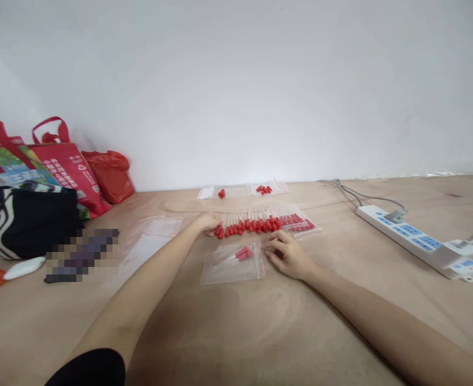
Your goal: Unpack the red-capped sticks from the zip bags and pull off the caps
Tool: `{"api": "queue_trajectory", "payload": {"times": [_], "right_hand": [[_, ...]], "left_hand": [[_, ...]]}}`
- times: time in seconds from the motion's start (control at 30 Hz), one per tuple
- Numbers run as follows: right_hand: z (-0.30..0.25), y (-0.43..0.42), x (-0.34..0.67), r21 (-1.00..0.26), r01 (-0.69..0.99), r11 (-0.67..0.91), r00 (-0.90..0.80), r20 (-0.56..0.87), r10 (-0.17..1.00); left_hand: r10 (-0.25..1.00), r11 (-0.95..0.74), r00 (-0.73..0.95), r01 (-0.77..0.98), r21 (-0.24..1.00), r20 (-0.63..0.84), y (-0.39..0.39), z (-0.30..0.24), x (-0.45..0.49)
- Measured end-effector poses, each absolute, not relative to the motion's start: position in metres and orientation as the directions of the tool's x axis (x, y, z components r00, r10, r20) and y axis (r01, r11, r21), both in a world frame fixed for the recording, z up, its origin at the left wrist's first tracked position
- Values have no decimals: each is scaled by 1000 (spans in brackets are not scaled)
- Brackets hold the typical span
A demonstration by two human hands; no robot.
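A row of several clear droppers with red bulbs (pixel 256 224) lies across the wooden table (pixel 228 332). My left hand (pixel 207 223) rests at the row's left end, fingers curled onto the first red bulbs. My right hand (pixel 287 255) lies palm down just in front of the row, fingers bent and close together, tips touching the right edge of a small clear zip bag (pixel 232 264) that holds a few droppers. Another clear bag with droppers (pixel 300 222) lies at the row's right end.
Loose red bulbs (pixel 263 189) lie on flat bags near the wall. Empty clear bags (pixel 150 236) lie to the left. Red shopping bags (pixel 65 161) and a black striped bag (pixel 23 217) stand far left. A white power strip (pixel 419 241) runs along the right.
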State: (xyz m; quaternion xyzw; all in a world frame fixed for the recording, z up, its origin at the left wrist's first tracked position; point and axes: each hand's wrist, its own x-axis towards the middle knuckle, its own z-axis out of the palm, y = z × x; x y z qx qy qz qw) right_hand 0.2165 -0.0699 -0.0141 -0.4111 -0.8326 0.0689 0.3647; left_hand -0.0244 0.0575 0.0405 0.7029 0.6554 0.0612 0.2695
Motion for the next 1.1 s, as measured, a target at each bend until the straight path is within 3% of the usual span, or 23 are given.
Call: {"api": "queue_trajectory", "payload": {"times": [0.1,0.2,0.27,0.33,0.43,0.67,0.8,1.1], "right_hand": [[-13,-71,216,-446,620,646,-382,547,745],[-11,-73,213,-518,580,628,-367,522,770],[-9,-74,210,-568,561,602,-362,486,795],[-7,-75,206,-600,560,572,-357,448,820],[-4,-76,200,-626,563,539,-347,413,842],[1,-78,189,-561,592,579,-437,380,815],[1,-77,186,-494,666,559,-447,336,829],[1,-76,194,-517,662,543,-451,304,839]], "left_hand": [[985,32,34,925,378,-167,44,49,-26],[998,-57,43,936,348,47,14,50,-28],[936,-337,269,870,359,227,-13,45,-28],[829,-559,489,720,413,270,-39,36,-28],[757,-634,615,609,477,221,-65,25,-29],[721,-595,688,549,587,87,-71,19,-32],[693,-606,718,532,591,65,-73,20,-31],[672,-641,736,519,566,87,-74,23,-29]]}}
